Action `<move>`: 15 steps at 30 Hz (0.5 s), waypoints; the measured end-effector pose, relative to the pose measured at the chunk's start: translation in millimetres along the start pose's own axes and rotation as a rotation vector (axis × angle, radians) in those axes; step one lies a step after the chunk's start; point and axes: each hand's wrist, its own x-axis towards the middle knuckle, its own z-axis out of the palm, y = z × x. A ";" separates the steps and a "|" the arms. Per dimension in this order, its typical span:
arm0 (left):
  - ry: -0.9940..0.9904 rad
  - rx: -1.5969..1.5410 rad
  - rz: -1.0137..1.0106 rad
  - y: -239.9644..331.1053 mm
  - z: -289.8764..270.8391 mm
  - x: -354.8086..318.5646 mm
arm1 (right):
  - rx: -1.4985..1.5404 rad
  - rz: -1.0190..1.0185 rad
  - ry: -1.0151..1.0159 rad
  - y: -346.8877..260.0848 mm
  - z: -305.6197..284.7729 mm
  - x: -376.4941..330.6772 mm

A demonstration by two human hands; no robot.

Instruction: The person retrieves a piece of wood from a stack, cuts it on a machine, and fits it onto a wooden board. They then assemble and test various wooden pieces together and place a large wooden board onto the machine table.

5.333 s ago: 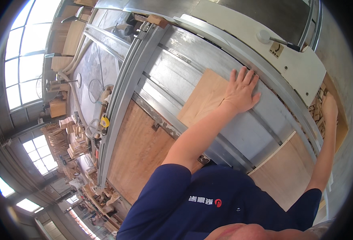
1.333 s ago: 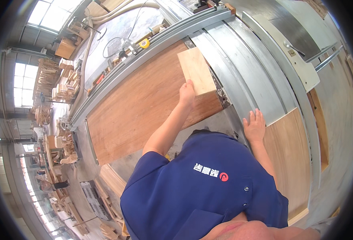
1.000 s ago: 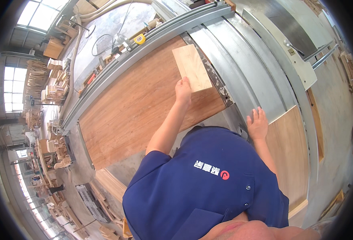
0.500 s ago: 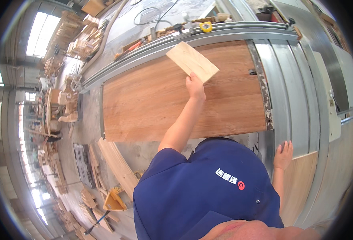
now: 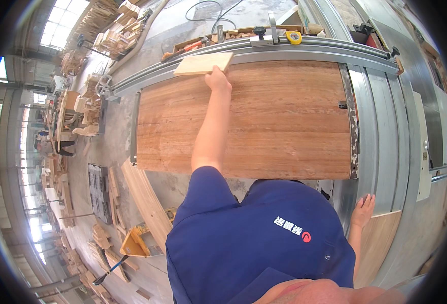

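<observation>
My left hand (image 5: 218, 80) grips the near right edge of a short pale wooden board (image 5: 198, 64). The board is at the far side of the brown wooden tabletop (image 5: 254, 121), overlapping the metal fence (image 5: 155, 72); whether it touches the fence I cannot tell. My right hand (image 5: 364, 210) has its fingers stretched out over the grey metal sliding bed (image 5: 380, 177), at the end of a larger light wood panel (image 5: 380, 243). Nothing shows in its grasp.
A tray of small wood pieces (image 5: 231, 34), a yellow tape measure (image 5: 294, 37) and a black-knobbed stop (image 5: 260, 33) are along the fence. Long planks (image 5: 147, 197) and a yellow plastic bin (image 5: 136, 242) are on the left. Behind lies a dark cable (image 5: 218, 20).
My left hand has carried the short board leftward and turned it more nearly in line with the fence. My right hand has stayed by the panel. The whole view has shifted a little.
</observation>
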 end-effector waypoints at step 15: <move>-0.072 0.146 -0.278 -52.5 40.2 95.3 | -0.073 0.044 -0.050 6.9 17.7 -6.3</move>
